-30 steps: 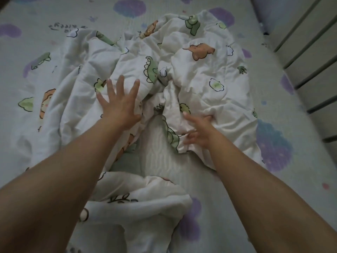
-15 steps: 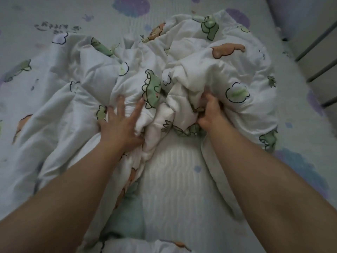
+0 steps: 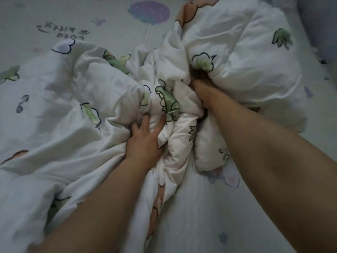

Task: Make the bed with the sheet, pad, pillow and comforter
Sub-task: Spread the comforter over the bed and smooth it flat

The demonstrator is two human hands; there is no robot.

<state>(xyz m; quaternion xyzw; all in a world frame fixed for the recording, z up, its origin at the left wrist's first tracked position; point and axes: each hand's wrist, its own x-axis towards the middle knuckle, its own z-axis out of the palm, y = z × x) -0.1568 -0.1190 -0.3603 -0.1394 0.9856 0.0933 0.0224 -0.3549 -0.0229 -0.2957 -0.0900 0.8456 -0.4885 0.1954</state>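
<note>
Pale printed sheet (image 3: 76,17) covers the bed w/ purple clouds and some script, and our landmark, the comforter (image 3: 242,57), lies bunched in a heap across its middle, white w/ green dinos and orange patches. We judge it light, soft and puffy: no stiffness, so it'll sag and fold wherever it's unsupported, and loose cover fabric may slide over the fill. Nothing fragile. Best hold, we'd say, is an edge or corner w/ a full fistful, not the puffed centre, then spread outward. Our left hand (image 3: 144,141) sits at the near-centre of the comforter, palm down, fingers (image 3: 145,121) spread and digging into a twisted roll of fabric; it's pressing or gathering, grip only partial. Our right hand (image 3: 200,83) is pushed into a fold a bit further up and right of centre, fingers buried, so we can't tell if it's clenched or slack. Both forearms reach forward, nearly straight, converging on the heap. Pad and pillow: can't pick them out.
</note>
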